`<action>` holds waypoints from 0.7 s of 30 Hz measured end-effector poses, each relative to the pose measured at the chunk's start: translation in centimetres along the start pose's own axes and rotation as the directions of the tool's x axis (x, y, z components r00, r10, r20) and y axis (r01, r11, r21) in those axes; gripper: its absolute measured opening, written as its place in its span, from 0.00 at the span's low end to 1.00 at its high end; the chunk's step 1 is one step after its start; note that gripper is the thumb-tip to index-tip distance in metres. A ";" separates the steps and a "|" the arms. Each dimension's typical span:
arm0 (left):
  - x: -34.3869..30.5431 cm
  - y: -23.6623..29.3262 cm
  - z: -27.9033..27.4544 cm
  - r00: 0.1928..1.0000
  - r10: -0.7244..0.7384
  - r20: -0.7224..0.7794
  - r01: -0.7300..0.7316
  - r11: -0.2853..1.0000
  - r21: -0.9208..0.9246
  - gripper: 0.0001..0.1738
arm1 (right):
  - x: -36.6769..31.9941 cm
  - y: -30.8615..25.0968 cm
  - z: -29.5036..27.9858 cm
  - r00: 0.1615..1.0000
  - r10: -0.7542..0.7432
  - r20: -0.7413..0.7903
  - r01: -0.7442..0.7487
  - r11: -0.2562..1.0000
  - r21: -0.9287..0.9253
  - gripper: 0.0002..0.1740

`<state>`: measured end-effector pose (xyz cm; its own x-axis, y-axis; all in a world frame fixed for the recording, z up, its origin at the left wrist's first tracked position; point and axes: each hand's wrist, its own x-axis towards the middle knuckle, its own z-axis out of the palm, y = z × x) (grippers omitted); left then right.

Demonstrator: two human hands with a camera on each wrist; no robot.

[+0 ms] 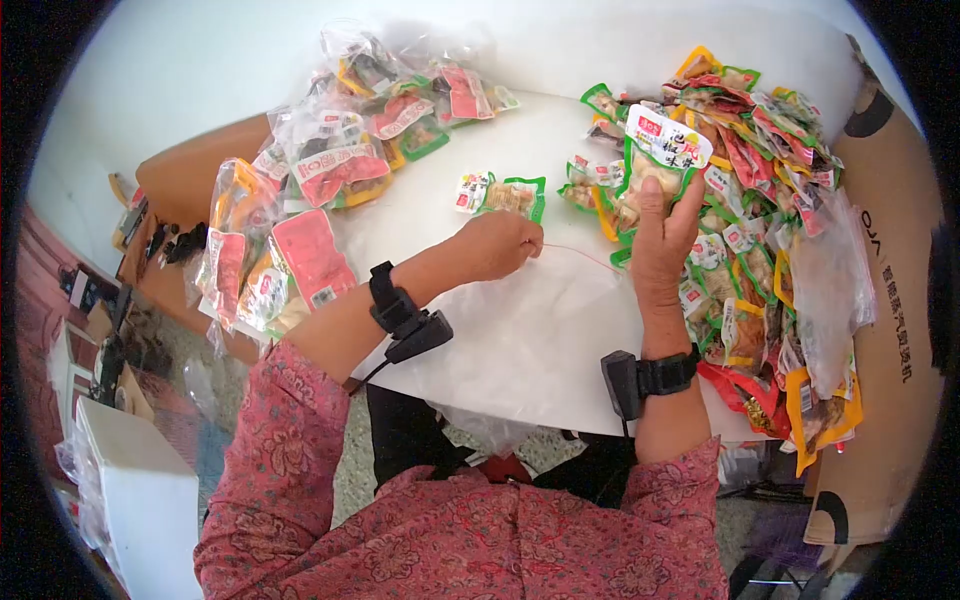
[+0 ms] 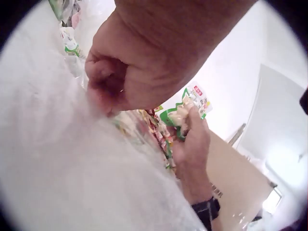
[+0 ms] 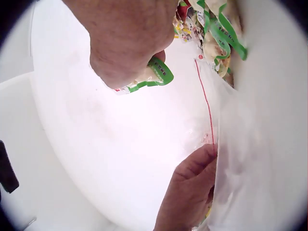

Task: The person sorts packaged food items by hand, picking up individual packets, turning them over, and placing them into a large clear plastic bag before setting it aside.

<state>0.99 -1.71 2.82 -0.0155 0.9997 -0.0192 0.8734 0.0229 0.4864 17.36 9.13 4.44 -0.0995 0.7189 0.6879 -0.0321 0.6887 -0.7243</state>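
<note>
Right grip (image 1: 662, 235) holds a green-edged snack packet (image 1: 662, 150) raised above the white counter (image 1: 545, 130). Left grip (image 1: 500, 245) pinches the red-lined edge of a clear plastic bag (image 1: 555, 320). Loose packet pile (image 1: 750, 240) beside right grip; bagged packets (image 1: 340, 170) at left.

Packet (image 3: 160, 72) — mostly hidden behind right hand (image 3: 129, 45), right wrist view

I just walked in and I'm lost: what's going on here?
A person's left hand grips a clear bag at its red line, on the table, while the right hand holds up a packet, outside the bag. Another packet lies just beyond the left hand. Filled bags are piled at the left, loose packets at the right.
</note>
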 end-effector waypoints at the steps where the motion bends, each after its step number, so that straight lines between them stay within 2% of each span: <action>1: 0.0 0.1 -0.1 1.000 -0.003 -0.002 0.003 1.000 -0.008 0.07 | -0.2 -0.2 0.0 0.996 0.065 0.065 -0.069 0.996 0.060 0.22; 2: 0.4 0.2 -0.2 0.999 -0.046 0.002 0.045 0.977 -0.209 0.09 | -0.3 -0.1 0.2 0.995 0.062 0.073 -0.066 0.996 0.057 0.22; 3: 0.7 0.3 -0.3 0.996 -0.083 0.012 0.081 0.913 -0.400 0.11 | -0.5 0.3 0.5 0.986 0.079 0.147 -0.078 0.997 -0.016 0.21; 4: 1.0 0.2 0.0 0.997 -0.078 0.003 0.072 0.911 -0.406 0.11 | -0.6 0.8 0.7 0.971 0.097 0.217 -0.079 0.993 -0.091 0.19; 5: 1.3 0.0 0.5 0.995 0.013 -0.096 -0.064 0.829 -0.555 0.12 | -0.7 1.4 0.9 0.963 0.016 0.269 0.023 0.990 -0.140 0.16; 6: 1.6 0.0 0.9 0.974 0.086 -0.210 -0.208 0.709 -0.674 0.14 | -0.8 1.6 1.1 0.961 0.001 0.277 0.041 0.988 -0.148 0.16; 7: 1.7 -0.2 1.3 0.970 0.089 -0.228 -0.224 0.698 -0.680 0.14 | -1.0 1.7 1.2 0.936 0.082 0.342 -0.066 0.996 -0.059 0.16; 9: 1.6 -0.4 2.1 0.977 -0.080 -0.195 -0.135 0.472 -0.871 0.16 | -1.4 2.2 1.9 0.864 0.195 0.464 -0.282 0.951 0.126 0.15; 10: 1.5 -0.4 2.4 0.974 -0.091 -0.208 -0.146 0.453 -0.879 0.16 | -1.7 2.3 2.0 0.854 0.191 0.484 -0.277 0.955 0.112 0.15; 12: 1.3 -0.6 2.6 0.960 -0.076 -0.269 -0.234 0.305 -0.923 0.15 | -2.2 1.7 2.3 0.765 0.325 0.556 -0.502 0.842 0.199 0.14; 13: 1.4 -1.0 2.7 0.955 -0.087 -0.282 -0.246 0.295 -0.923 0.15 | -2.2 1.4 2.3 0.723 0.332 0.605 -0.546 0.812 0.207 0.16; 15: 1.7 -1.5 2.9 0.964 -0.199 -0.174 -0.116 0.276 -0.954 0.14 | -2.7 1.6 2.8 0.700 0.310 0.643 -0.560 0.797 0.225 0.18; 18: 1.7 -1.5 3.1 0.943 -0.299 -0.146 -0.088 0.199 -0.976 0.13 | -3.1 1.4 3.0 0.661 0.320 0.679 -0.598 0.772 0.218 0.21; 21: 1.4 -1.3 3.0 0.935 -0.295 -0.197 -0.159 0.147 -0.976 0.13 | -3.0 1.3 2.7 0.640 0.319 0.699 -0.586 0.791 0.176 0.23</action>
<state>1.32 -0.34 -0.48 -0.3681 0.9297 0.0101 -0.3440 -0.1463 0.9275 14.89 7.58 1.35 -0.7687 0.6145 0.1776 -0.1420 0.1069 -0.9841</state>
